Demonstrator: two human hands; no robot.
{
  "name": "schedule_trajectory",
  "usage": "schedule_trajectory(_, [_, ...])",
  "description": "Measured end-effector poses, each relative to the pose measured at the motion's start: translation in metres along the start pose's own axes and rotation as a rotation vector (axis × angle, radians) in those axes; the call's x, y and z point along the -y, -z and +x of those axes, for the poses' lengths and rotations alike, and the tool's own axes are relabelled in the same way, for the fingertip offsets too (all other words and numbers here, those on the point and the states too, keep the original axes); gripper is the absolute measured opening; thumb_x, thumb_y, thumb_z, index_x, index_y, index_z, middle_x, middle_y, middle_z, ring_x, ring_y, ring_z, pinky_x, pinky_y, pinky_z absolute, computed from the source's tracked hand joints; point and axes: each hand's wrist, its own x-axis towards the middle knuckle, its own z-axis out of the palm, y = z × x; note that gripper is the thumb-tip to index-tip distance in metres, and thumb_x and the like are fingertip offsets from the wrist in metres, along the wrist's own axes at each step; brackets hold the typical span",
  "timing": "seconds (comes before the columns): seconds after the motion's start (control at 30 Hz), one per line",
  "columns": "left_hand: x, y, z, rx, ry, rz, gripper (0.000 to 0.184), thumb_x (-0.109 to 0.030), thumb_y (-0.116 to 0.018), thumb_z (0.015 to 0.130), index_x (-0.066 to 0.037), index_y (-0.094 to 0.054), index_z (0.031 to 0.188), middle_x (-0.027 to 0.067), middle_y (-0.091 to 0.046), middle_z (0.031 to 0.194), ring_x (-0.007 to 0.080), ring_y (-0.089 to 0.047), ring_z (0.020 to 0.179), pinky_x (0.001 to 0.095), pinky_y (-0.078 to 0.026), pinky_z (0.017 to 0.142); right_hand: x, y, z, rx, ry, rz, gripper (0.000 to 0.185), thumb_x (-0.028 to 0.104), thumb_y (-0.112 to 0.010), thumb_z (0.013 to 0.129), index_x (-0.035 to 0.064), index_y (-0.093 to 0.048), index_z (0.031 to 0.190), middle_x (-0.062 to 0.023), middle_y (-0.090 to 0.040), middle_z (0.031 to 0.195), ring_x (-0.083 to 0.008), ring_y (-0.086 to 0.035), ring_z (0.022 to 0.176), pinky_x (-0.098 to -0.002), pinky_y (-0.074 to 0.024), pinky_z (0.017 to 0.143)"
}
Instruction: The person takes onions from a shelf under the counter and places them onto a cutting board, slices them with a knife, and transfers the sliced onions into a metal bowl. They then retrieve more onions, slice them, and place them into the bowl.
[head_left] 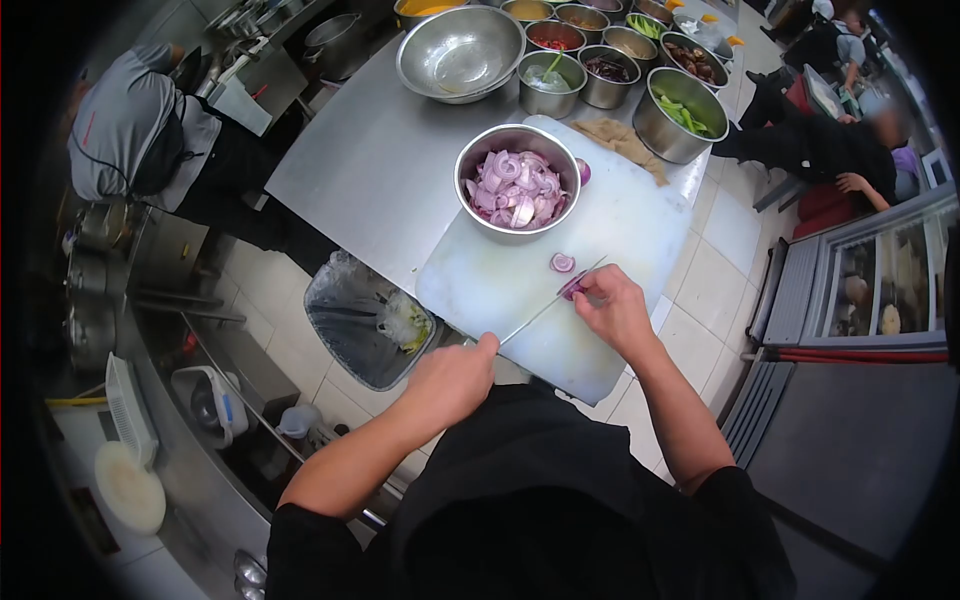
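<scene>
My left hand (455, 380) is closed on the handle of a knife (530, 320), whose blade points up and right across the white cutting board (470, 275). At the blade's far end, my right hand (612, 305) pinches a piece of red onion (573, 288) against the board. The blade is beside or touching this piece; I cannot tell which. A cut onion slice (562, 262) lies just above it. Farther up the board stands a steel bowl (463, 190) full of sliced red onion (517, 188). Another onion piece (584, 172) sits against the bowl's right side.
A large steel bowl (460, 55) and several containers of ingredients stand at the table's back, near a brown cloth (625, 145). A lined waste bin (350, 320) is below the table's left edge. One person (130, 130) bends at the left; others are at the upper right.
</scene>
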Motion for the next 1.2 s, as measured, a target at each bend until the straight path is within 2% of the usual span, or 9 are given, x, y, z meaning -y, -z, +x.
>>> schedule_trajectory(0.27, [0.001,0.005,0.002,0.053,0.021,-0.003,0.022,-0.017,-0.05,0.095,-0.002,-0.051,0.111,0.0263,-0.068,0.083,0.0476,-0.068,0.082,0.0596,-0.052,0.074,0.0,0.001,-0.004,0.012,-0.011,0.019,0.016,0.006,-0.078,0.081,0.0004,-0.066,0.091,-0.0127,-0.068,0.092,-0.0262,-0.073,0.08,-0.0349,-0.0591,0.074])
schedule_trajectory(0.43, [0.016,-0.005,0.026,0.102,0.018,0.007,0.025,-0.021,-0.053,0.096,-0.001,-0.051,0.111,0.025,-0.069,0.086,0.0466,-0.067,0.084,0.0566,-0.052,0.076,0.002,0.003,-0.003,-0.03,0.111,0.004,0.014,0.004,-0.076,0.079,0.0016,-0.065,0.088,-0.0143,-0.065,0.093,-0.0315,-0.068,0.079,-0.04,-0.0564,0.071])
schedule_trajectory(0.53, [0.017,0.016,0.025,0.249,0.176,-0.386,0.024,-0.021,-0.052,0.097,0.0,-0.051,0.109,0.0255,-0.069,0.086,0.0456,-0.068,0.085,0.0551,-0.052,0.076,-0.003,0.005,0.008,0.03,0.258,-0.01,0.012,0.003,-0.074,0.081,0.002,-0.065,0.088,-0.0142,-0.064,0.095,-0.0328,-0.067,0.083,-0.041,-0.0551,0.074])
schedule_trajectory(0.57, [0.021,0.012,0.026,0.204,0.153,-0.344,0.024,-0.021,-0.051,0.097,0.0,-0.051,0.11,0.0258,-0.069,0.086,0.0459,-0.067,0.085,0.0555,-0.052,0.076,-0.003,0.006,0.01,0.055,0.303,0.001,0.011,0.003,-0.073,0.081,0.0022,-0.064,0.088,-0.0141,-0.063,0.095,-0.0334,-0.066,0.084,-0.0414,-0.0546,0.075])
schedule_trajectory(0.67, [0.019,-0.007,0.023,0.078,0.09,-0.224,0.025,-0.02,-0.049,0.097,0.0,-0.049,0.111,0.0267,-0.068,0.084,0.0472,-0.067,0.085,0.0571,-0.05,0.077,0.002,0.005,0.004,0.188,0.015,0.017,0.012,0.001,-0.069,0.083,0.0042,-0.066,0.094,-0.0137,-0.061,0.094,-0.0316,-0.067,0.084,-0.04,-0.0554,0.076])
schedule_trajectory(0.97, [0.006,-0.02,-0.003,-0.053,0.15,-0.216,0.023,-0.019,-0.047,0.097,-0.002,-0.047,0.112,0.0297,-0.067,0.085,0.0522,-0.063,0.087,0.0614,-0.046,0.081,0.013,0.016,0.004,0.192,-0.042,0.019,0.018,0.004,-0.067,0.088,0.0019,-0.066,0.106,-0.0178,-0.06,0.104,-0.0372,-0.066,0.09,-0.0435,-0.055,0.079])
schedule_trajectory(1.07, [0.016,-0.022,-0.001,-0.066,0.144,-0.242,0.025,-0.021,-0.047,0.098,-0.002,-0.048,0.113,0.0311,-0.066,0.086,0.0529,-0.063,0.089,0.0611,-0.046,0.082,0.006,0.009,0.013,0.211,0.098,-0.045,0.019,0.004,-0.07,0.088,0.0003,-0.064,0.105,-0.0172,-0.058,0.104,-0.0344,-0.066,0.087,-0.0401,-0.0549,0.077])
schedule_trajectory(1.13, [0.016,-0.012,-0.002,-0.039,0.141,-0.294,0.027,-0.022,-0.046,0.098,-0.001,-0.05,0.116,0.0333,-0.066,0.09,0.0529,-0.063,0.091,0.0601,-0.046,0.084,0.006,0.011,0.016,0.22,0.072,-0.093,0.019,0.004,-0.07,0.088,0.0007,-0.064,0.106,-0.0168,-0.058,0.104,-0.0349,-0.065,0.088,-0.04,-0.0548,0.077])
schedule_trajectory(1.2, [0.02,-0.01,-0.002,-0.05,0.13,-0.362,0.023,-0.022,-0.047,0.098,-0.001,-0.05,0.108,0.027,-0.067,0.081,0.0466,-0.066,0.078,0.0554,-0.05,0.076,0.007,0.014,0.017,0.251,0.05,-0.116,0.018,0.005,-0.069,0.089,0.0013,-0.064,0.106,-0.017,-0.057,0.106,-0.0365,-0.065,0.091,-0.0417,-0.0544,0.08])
